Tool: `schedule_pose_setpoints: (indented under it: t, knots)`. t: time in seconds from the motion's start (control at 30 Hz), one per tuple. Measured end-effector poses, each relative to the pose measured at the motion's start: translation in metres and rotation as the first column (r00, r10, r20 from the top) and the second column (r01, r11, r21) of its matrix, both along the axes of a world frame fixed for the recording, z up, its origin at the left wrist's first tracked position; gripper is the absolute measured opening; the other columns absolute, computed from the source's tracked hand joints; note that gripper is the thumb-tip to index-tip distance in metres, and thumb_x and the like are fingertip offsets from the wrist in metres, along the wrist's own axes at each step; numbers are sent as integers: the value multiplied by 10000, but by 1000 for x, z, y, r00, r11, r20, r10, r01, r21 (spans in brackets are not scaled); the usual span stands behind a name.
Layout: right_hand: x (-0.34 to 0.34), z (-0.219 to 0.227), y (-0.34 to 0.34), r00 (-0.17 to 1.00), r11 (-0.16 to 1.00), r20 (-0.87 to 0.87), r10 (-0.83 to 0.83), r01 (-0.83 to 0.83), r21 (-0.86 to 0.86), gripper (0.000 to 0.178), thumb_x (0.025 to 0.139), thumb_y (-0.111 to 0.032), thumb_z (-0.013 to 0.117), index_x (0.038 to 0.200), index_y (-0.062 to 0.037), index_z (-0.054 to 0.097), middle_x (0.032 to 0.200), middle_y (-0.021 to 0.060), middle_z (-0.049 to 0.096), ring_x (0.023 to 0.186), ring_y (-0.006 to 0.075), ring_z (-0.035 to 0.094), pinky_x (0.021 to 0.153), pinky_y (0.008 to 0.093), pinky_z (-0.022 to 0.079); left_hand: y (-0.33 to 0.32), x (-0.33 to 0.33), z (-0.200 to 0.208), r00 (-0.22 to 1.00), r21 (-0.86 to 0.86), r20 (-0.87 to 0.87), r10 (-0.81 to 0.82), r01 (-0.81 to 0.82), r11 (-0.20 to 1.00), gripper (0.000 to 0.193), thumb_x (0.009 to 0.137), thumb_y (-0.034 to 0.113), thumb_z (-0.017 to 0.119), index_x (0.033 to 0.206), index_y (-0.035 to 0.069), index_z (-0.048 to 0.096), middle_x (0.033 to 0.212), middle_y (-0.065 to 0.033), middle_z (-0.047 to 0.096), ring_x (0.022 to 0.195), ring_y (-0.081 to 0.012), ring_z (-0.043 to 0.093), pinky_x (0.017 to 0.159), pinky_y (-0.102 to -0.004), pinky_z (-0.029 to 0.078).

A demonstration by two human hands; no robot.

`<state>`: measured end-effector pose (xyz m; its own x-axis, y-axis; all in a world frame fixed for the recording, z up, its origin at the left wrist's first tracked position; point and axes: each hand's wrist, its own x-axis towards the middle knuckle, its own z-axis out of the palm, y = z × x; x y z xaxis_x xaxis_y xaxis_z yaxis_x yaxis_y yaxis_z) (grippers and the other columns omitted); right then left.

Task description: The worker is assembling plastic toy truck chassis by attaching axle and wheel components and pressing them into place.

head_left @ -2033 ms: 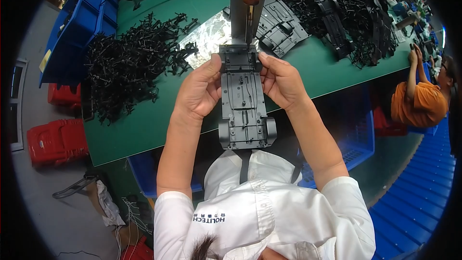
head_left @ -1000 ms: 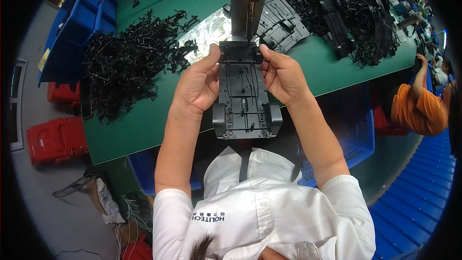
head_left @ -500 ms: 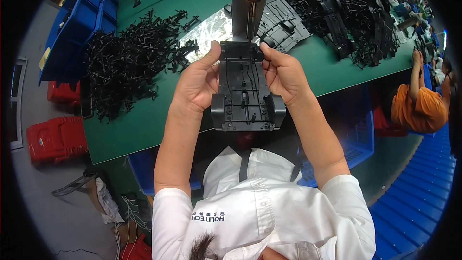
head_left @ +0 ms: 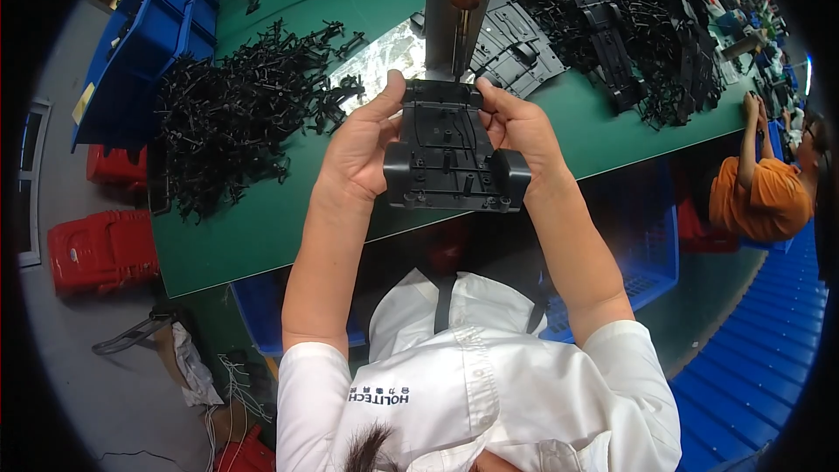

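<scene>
Between my hands is a long black plastic chassis part (head_left: 446, 135) with thin ribs, small posts and a raised lobe at each near corner. My left hand (head_left: 360, 147) grips its left edge, thumb along the far corner. On the opposite edge my right hand (head_left: 524, 133) is closed the same way. The part's far end sits under the thin vertical rod (head_left: 461, 44) of a machine; I cannot tell whether the tip touches it. My fingers under the part are mostly hidden.
A heap of small black plastic pieces (head_left: 232, 118) covers the left of the green table (head_left: 319, 232). More pieces and flat black panels (head_left: 607, 57) lie at the back right. A blue bin (head_left: 144, 48) stands far left, and a person in orange (head_left: 759, 197) sits at right.
The chassis part has tilted, so its near end appears shorter and farther from my body. Both hands keep their hold and have shifted only slightly.
</scene>
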<state>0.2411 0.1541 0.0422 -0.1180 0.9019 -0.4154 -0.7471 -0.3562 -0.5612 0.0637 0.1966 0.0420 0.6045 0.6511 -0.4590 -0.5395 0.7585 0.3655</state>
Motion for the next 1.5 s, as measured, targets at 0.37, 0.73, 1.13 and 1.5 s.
schedule_pose_setpoints:
  t: [0.37,0.73,1.13,1.5]
  knots:
    - [0,2,2,1000,1000,-31,2,-2,3,176,902,-194,505,907,-26,555,807,51,607,680,121,568,632,263,502,4,-2,1,987,16,144,-68,66,998,542,827,369,599,1079,-97,488,989,-231,569,850,-280,631,694,-394,559]
    - [3,2,0,999,1000,-41,-13,14,25,185,905,-177,493,936,-3,549,840,75,600,731,140,583,632,303,539,6,1,-4,997,52,80,-24,20,998,468,825,309,622,1055,-77,488,965,-221,574,831,-269,634,692,-370,561]
    - [3,-10,-7,1000,1000,1,8,-8,7,226,917,-215,468,964,-8,545,840,63,605,715,134,591,639,290,531,0,-5,-15,996,-11,71,-62,63,998,398,839,288,609,1042,-40,513,937,-174,585,813,-208,627,685,-295,560]
    - [4,-24,-34,994,980,89,67,-83,183,284,920,-218,464,1096,-3,524,955,84,600,814,141,596,723,302,524,-28,-5,-27,992,277,-124,6,28,960,336,845,276,599,1080,39,556,970,-44,615,857,-130,590,739,-257,494]
